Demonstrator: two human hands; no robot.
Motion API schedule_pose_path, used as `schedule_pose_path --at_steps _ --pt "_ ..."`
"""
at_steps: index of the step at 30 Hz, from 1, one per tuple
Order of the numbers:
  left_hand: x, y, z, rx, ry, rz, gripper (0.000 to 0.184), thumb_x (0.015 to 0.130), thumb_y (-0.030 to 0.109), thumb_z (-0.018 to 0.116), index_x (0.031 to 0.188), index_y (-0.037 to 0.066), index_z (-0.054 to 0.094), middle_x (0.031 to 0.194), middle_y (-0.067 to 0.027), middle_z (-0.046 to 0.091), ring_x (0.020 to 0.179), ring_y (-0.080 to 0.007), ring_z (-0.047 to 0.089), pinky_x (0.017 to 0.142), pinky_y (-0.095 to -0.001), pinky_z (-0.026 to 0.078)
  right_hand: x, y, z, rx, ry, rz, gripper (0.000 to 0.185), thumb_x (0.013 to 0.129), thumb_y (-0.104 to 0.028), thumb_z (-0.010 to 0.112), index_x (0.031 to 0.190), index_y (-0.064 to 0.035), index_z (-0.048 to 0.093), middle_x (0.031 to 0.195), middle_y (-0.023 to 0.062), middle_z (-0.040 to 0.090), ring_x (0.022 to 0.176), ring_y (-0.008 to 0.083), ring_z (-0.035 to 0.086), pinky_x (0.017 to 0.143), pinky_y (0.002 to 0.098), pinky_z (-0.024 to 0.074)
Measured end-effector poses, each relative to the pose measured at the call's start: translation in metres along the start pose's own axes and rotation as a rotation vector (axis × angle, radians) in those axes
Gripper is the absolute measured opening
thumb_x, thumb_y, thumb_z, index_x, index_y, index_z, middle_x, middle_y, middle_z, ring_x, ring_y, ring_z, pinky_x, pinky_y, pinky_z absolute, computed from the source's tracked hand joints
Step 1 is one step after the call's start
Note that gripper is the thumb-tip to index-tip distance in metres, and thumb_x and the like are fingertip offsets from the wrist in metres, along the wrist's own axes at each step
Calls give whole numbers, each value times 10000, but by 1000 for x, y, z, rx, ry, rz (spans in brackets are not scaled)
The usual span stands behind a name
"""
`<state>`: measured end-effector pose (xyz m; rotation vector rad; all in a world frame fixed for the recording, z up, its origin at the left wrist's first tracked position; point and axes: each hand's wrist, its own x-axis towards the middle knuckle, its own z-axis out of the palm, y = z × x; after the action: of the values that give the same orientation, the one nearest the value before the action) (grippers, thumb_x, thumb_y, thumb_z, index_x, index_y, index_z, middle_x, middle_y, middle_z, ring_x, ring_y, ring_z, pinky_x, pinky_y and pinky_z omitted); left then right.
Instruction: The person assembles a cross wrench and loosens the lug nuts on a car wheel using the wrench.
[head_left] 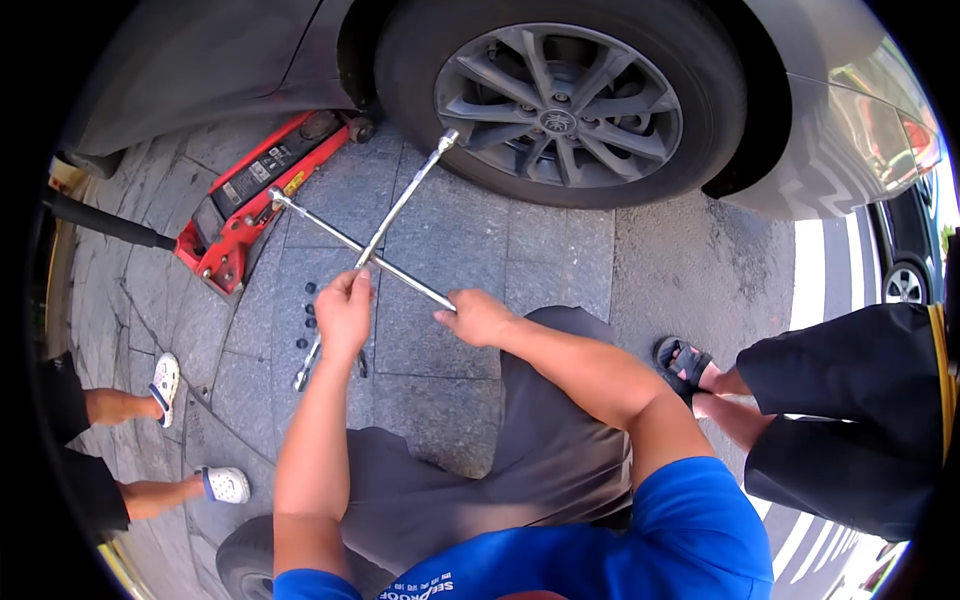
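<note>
A chrome four-way lug wrench (408, 200) is held up between my two hands, in front of the car wheel (558, 121). My left hand (343, 308) is closed on it near the crossing of its bars. The end of another arm is gripped by my right hand (475, 316). One socket end shows close to the tire's lower left edge; I cannot tell whether it touches. Several small black pieces (310, 310) lie on the paving beside my left hand.
A red floor jack (250, 195) with a long black handle (110, 222) stands at the car's side. One person's feet in white clogs (226, 485) are at the left. Another person in black sandals (683, 365) stands at the right. A spare wheel lies behind my left arm.
</note>
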<state>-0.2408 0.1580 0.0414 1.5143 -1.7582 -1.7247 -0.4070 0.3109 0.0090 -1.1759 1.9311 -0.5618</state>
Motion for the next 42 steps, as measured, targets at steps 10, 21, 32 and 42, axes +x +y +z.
schedule_pose_path --at_steps 10,21,32,42 --pt "24 -20 69 88 -186 112 381 987 385 449 932 27 569 571 -9 457 415 -102 383 364 -267 293 -37 55 -82 -292 -18 8 467 840 -471 625 920 -14 680 906 216 656 890 381 625 780 454 488" --pt "0 -2 171 -40 -258 -66 342 989 340 457 891 22 535 578 -20 454 404 -109 379 358 -280 302 -84 101 -128 -448 80 360 485 794 -536 641 952 -81 698 971 150 674 956 333 631 800 446 500" --pt "-8 22 161 -143 -305 -72 343 996 347 435 922 24 525 577 -14 443 409 -101 379 362 -266 309 -85 109 -119 -447 308 253 451 793 -530 632 863 -87 682 811 140 674 819 339 649 721 460 503" --pt "-12 31 149 -226 -404 -96 308 996 322 446 896 41 522 595 -10 462 414 -97 401 361 -260 324 -81 105 -114 -484 336 217 439 799 -513 635 799 -75 660 752 155 660 756 355 643 678 460 496"
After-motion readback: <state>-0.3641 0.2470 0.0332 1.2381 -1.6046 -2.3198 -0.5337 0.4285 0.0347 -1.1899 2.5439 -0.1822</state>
